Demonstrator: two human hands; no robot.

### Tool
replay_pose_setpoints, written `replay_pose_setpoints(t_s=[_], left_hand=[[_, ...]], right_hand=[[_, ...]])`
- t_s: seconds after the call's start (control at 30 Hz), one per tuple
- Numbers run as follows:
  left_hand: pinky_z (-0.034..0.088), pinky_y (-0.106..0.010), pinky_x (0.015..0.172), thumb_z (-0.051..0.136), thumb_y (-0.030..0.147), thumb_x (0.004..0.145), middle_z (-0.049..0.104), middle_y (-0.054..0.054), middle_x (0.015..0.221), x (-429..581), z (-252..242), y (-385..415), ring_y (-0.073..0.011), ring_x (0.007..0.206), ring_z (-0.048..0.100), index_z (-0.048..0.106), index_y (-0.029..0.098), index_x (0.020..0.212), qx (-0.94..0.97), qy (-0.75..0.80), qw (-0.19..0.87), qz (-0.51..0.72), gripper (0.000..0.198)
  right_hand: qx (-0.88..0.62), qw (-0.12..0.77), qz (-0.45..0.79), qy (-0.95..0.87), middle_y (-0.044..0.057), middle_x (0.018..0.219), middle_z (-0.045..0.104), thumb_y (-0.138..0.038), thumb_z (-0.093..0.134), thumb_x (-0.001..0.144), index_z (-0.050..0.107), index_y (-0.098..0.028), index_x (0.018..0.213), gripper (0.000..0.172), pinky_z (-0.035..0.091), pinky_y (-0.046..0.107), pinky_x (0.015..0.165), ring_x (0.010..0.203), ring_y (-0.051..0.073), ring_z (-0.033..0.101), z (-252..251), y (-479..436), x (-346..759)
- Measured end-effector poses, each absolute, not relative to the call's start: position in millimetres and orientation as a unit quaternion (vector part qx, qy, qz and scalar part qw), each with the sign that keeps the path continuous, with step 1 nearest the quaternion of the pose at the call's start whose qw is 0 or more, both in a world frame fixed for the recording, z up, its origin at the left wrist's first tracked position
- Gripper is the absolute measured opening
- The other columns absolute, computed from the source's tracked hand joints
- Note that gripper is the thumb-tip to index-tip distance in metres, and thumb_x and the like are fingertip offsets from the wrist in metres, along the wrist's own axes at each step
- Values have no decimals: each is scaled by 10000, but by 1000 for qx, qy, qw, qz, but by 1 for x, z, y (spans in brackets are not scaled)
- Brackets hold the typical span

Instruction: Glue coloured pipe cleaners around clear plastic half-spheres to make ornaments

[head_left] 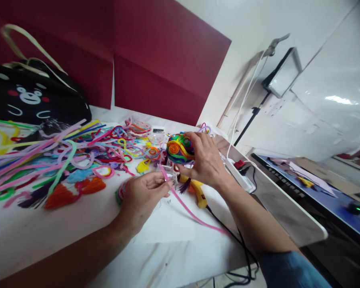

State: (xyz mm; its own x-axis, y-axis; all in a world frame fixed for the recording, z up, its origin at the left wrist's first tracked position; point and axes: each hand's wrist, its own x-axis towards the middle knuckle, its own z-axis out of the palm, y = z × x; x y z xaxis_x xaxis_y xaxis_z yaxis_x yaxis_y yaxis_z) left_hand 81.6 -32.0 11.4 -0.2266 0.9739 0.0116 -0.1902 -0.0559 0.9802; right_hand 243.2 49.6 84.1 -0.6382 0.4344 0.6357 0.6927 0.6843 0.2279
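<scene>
My right hand [208,160] is wrapped round the side of a multicoloured ball [180,149] covered in coiled and wavy strands of yellow, green, blue, orange and purple. Its fingertips are partly out of sight behind the ball. Lower and to the left, my left hand [144,198] pinches a long pink pipe cleaner [192,214] between thumb and fingers; the strand trails away to the right over the table. Partly covered by my left hand is a green and pink rounded piece [119,194]. Below my right hand lies a yellow glue gun [200,194].
A heap of pipe cleaners [69,148] spreads over the left of the white table [123,252], with orange tassels [60,196] in front. Behind it stands a black bag [39,96]. A white power strip [240,176] and black cord [219,220] lie to the right.
</scene>
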Motion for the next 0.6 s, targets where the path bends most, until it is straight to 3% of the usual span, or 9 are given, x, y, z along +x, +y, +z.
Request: replay_pose_setpoints(t_s=[0.13,0.3,0.6], left_hand=[[560,-218,584,782,280,612,751,-14,712,82,11,-32,-158,666,686,725,152,778,401,498,478,602,218],[563,-236,603,772,311,624,769,-39,760,81,10,-34,-173,692,694,734,140,816,414,497,484,589,260],[547,-240,592,765,285,653,753,-29,723,80,8,-32,-165,658,676,733,162,762,407,479,500,596,168]], right_hand=[[-365,280,-249,-852,178,1215,553,-501,619,782,410,-105,1377,745,370,439,922,1058,338,492,82,100,237],[-410,188,-298,-841,205,1191,542,-480,665,768,396,-99,1412,795,317,444,922,1066,363,463,76,173,226],[-367,133,-293,-873,243,1295,481,-313,689,781,397,-96,1432,746,265,445,953,1123,359,421,63,229,204]])
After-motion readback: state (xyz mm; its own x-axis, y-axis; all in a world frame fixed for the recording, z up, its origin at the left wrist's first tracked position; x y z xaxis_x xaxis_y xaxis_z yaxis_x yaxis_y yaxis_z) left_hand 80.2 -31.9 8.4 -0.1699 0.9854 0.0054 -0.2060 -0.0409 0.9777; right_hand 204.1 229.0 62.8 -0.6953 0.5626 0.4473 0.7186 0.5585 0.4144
